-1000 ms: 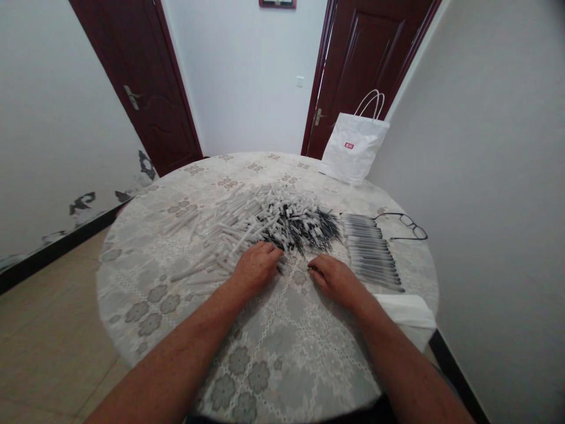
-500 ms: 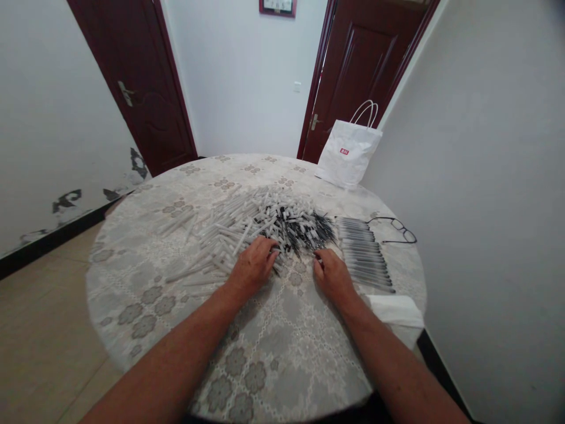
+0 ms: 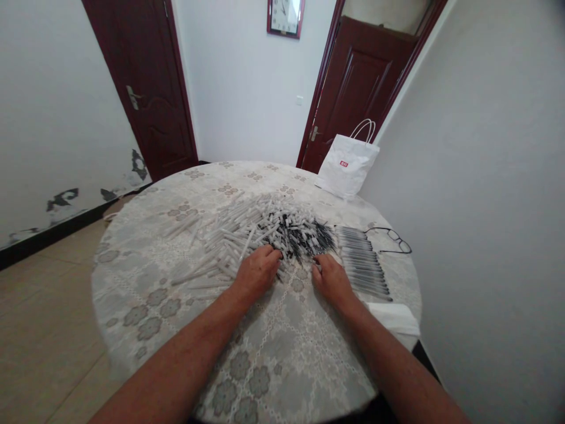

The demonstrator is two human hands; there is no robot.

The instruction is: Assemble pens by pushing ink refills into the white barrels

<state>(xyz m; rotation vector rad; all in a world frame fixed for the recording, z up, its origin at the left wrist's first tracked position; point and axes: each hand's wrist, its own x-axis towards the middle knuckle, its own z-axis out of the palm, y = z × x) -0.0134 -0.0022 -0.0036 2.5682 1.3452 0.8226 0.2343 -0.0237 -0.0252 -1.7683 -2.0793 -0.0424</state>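
Note:
A loose heap of whitish pen barrels (image 3: 225, 244), with thin dark refill-like pieces (image 3: 300, 235) on its right side, spreads over the middle of the table. My left hand (image 3: 259, 270) rests at the near edge of this heap, its fingers curled; whatever is in them is hidden. Just right of it, past a small gap, my right hand (image 3: 330, 277) has thumb and fingers pinched together over the cloth. A small thing seems to be at those fingertips, too small to name. Beside my right hand lies a neat row of grey, dark-tipped pens (image 3: 362, 262).
The round table has a patterned cloth (image 3: 260, 353). Black-framed glasses (image 3: 397, 240) lie right of the pen row, and a folded white cloth or tissue (image 3: 394, 318) sits near my right forearm. A white paper bag (image 3: 346, 168) stands at the back right edge.
My view has tilted up slightly, so more of the wall clock shows. Both hands stay at about the same places by the heap, fingers still curled.

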